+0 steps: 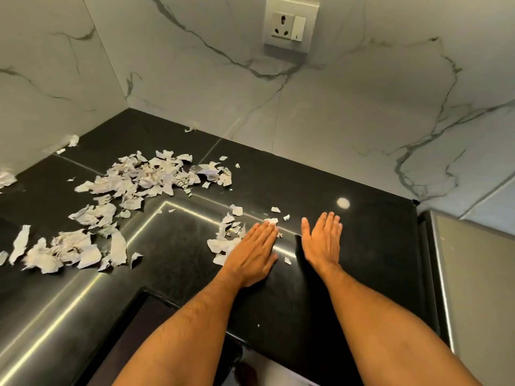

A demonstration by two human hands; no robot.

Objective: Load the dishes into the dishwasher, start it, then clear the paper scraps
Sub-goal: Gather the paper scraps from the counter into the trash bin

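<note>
Paper scraps (133, 182) cover the black counter (348, 246), and I place everything else off that counter. Counter: polished dark stone, glossy, with bright strip reflections and a seam line running across its back part. Behind and to the left of it I see marble-look wall (195, 79), pale with grey veins. A square socket plate (289, 25) with a switch sits high on the wall above the counter's back edge.

Scraps are torn, crumpled, irregular, white with faint print. Biggest heap lies at the counter's back left. A second heap (64, 252) sits toward the front left. A small cluster (227, 238) lies mid-counter.

Left hand (255, 249): flat, palm down, fingers straight and together, resting on the counter. It grips nothing. The small cluster touches its left edge, and one scrap (271, 220) lies at its fingertips.

Right hand (323, 240): also flat with straight fingers, holding nothing, just beside the left hand. I can't tell whether it touches the stone. One tiny scrap (287, 261) lies between the two hands. Both big heaps lie well apart from both hands.
</note>
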